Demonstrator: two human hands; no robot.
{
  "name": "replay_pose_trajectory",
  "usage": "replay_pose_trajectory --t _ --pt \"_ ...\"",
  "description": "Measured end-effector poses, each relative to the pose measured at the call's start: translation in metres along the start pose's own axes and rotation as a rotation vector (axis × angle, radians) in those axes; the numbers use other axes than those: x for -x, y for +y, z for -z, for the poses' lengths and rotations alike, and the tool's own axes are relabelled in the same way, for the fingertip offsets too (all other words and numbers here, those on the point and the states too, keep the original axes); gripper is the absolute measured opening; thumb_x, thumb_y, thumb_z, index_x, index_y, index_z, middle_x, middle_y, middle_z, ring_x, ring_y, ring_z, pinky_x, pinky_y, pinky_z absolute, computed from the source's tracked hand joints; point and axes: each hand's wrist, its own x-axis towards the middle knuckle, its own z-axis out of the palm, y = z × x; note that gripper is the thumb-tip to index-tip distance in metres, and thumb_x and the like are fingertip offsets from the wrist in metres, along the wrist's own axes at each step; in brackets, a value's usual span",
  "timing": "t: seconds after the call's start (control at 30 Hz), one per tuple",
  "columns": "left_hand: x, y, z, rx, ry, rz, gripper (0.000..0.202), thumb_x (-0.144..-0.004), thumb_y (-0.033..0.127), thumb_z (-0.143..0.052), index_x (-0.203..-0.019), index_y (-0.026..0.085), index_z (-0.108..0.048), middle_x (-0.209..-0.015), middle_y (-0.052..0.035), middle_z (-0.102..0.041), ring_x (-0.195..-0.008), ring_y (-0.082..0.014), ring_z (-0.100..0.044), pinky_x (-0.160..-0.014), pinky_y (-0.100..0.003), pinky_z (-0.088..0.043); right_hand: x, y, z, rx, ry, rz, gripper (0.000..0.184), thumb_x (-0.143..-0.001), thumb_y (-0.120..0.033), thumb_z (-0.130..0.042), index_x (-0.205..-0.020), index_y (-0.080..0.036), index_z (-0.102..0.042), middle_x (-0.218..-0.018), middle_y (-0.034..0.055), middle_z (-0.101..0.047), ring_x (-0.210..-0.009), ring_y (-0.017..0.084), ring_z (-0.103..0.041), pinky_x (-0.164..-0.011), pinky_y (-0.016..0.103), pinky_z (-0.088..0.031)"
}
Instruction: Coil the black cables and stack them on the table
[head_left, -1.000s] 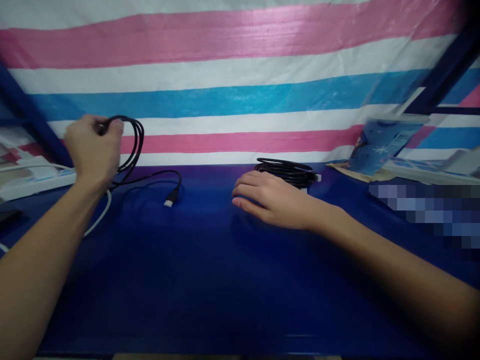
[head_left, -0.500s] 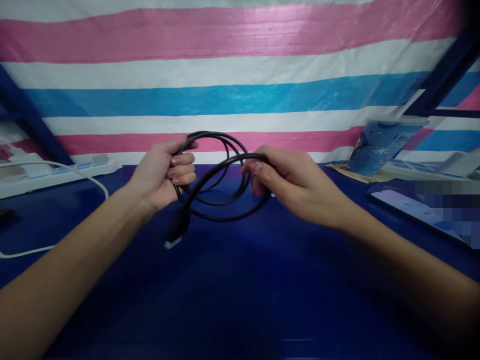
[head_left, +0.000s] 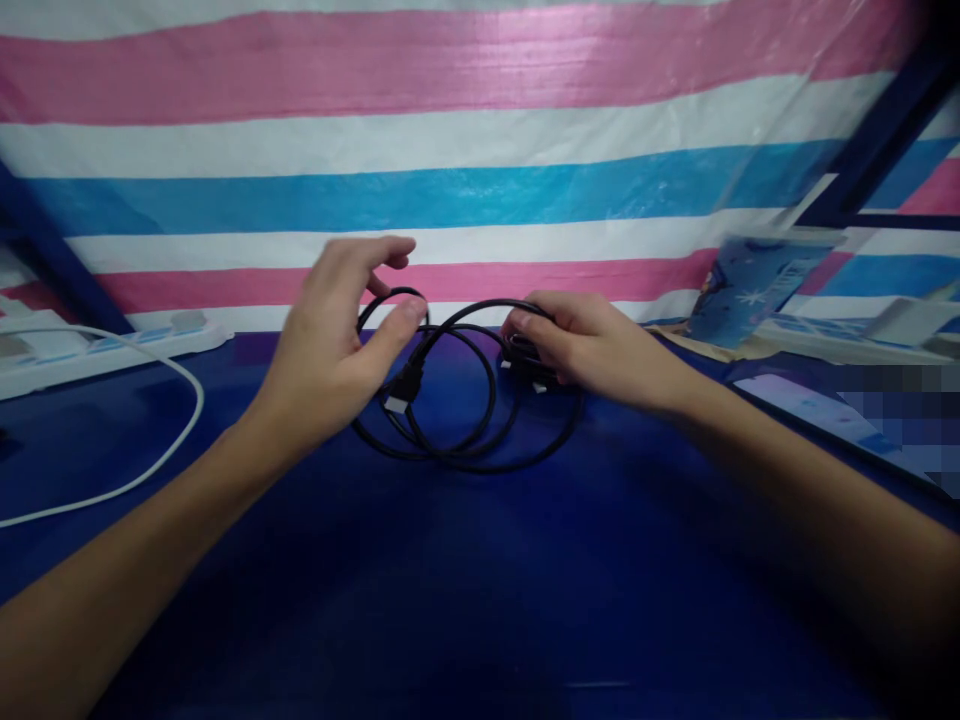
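A black HDMI cable (head_left: 491, 468) lies in loose, overlapping loops in the middle of the blue table. Its metal-tipped plug (head_left: 406, 388) points toward me near the left side of the loops. My left hand (head_left: 337, 325) is open, thumb and fingers apart, just above the left loops. My right hand (head_left: 581, 345) has its fingers closed on the cable at the right end of the coil. Beneath those fingers is a dark bundle (head_left: 525, 365) with small pale ends; its details are partly hidden.
On the left, a white power strip (head_left: 150, 352) stands with a white cord (head_left: 196, 410) curving over the table (head_left: 480, 600). To the right are a phone (head_left: 810, 415), a blue pouch (head_left: 757, 290) and another white power strip (head_left: 832, 338). A striped sheet (head_left: 450, 200) hangs behind.
My left hand has let go of the cable, opened and risen a little. The loops have dropped onto the table and spread out. My right hand stays at the cable's right side.
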Motion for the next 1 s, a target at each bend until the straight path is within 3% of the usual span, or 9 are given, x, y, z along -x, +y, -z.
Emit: replay_pose_trajectory --t 0.1,0.2,0.27,0.43,0.6,0.8,1.0 --pt "-0.001 0.019 0.008 -0.057 0.072 -0.085 0.02 -0.086 0.027 -0.057 -0.105 0.021 -0.06 -0.101 -0.0032 -0.062 -0.079 -0.0126 -0.056 -0.074 -0.028 -0.046 0.001 -0.005 0.007 -0.105 0.065 -0.054 0.02 -0.094 -0.03 -0.046 -0.084 -0.017 -0.056 -0.054 -0.0036 -0.043 -0.046 0.008 -0.039 -0.046 0.024 -0.029" --pt "0.002 0.025 0.007 -0.025 -0.098 0.009 0.028 -0.082 0.034 -0.064 -0.105 0.02 -0.059 -0.083 0.0003 -0.062 -0.067 -0.0104 -0.053 -0.063 -0.025 -0.042 0.003 -0.01 0.013 -0.202 0.152 -0.067 0.016 -0.093 -0.028 -0.047 -0.088 -0.018 -0.058 -0.051 -0.005 -0.04 -0.041 0.008 -0.037 -0.042 0.022 -0.028" --pt "0.003 0.022 0.006 0.012 -0.174 0.107 0.032 -0.081 0.036 -0.065 -0.108 0.021 -0.058 -0.081 0.0013 -0.062 -0.064 -0.01 -0.052 -0.06 -0.025 -0.04 0.003 -0.011 0.016 -0.211 0.204 -0.064 0.015 -0.092 -0.028 -0.049 -0.086 -0.018 -0.059 -0.05 -0.0046 -0.041 -0.041 0.008 -0.038 -0.04 0.022 -0.029" --pt "0.0 0.014 0.01 0.017 -0.183 0.234 0.02 -0.08 0.034 -0.064 -0.093 0.019 -0.063 -0.072 0.0018 -0.061 -0.058 -0.0098 -0.048 -0.053 -0.024 -0.033 0.002 -0.008 0.018 -0.218 0.275 -0.091 0.017 -0.093 -0.026 -0.046 -0.086 -0.018 -0.059 -0.05 -0.0032 -0.04 -0.044 0.01 -0.041 -0.042 0.024 -0.032" --pt "-0.003 0.006 0.012 -0.105 -0.198 0.212 0.021 -0.082 0.039 -0.061 -0.085 0.018 -0.064 -0.066 0.0018 -0.06 -0.055 -0.01 -0.046 -0.053 -0.025 -0.029 0.002 -0.007 0.016 -0.315 0.243 -0.136 0.014 -0.092 -0.027 -0.049 -0.086 -0.017 -0.057 -0.05 -0.0034 -0.038 -0.044 0.01 -0.037 -0.045 0.026 -0.033" --pt "-0.003 0.001 0.01 -0.302 -0.297 0.127 0.026 -0.088 0.038 -0.051 -0.081 0.017 -0.065 -0.065 -0.002 -0.061 -0.057 -0.0135 -0.049 -0.054 -0.027 -0.025 0.002 -0.006 0.017 -0.476 0.136 -0.157 0.013 -0.092 -0.03 -0.047 -0.089 -0.018 -0.052 -0.051 -0.007 -0.027 -0.041 0.008 -0.025 -0.053 0.029 -0.038" --pt "-0.004 0.002 0.012 -0.291 -0.298 0.129 0.026 -0.087 0.038 -0.052 -0.08 0.018 -0.066 -0.065 -0.0019 -0.062 -0.056 -0.0132 -0.049 -0.055 -0.027 -0.025 0.002 -0.005 0.021 -0.623 0.088 -0.212 0.01 -0.091 -0.025 -0.047 -0.084 -0.019 -0.051 -0.047 -0.0091 -0.025 -0.038 0.007 -0.02 -0.059 0.03 -0.044"
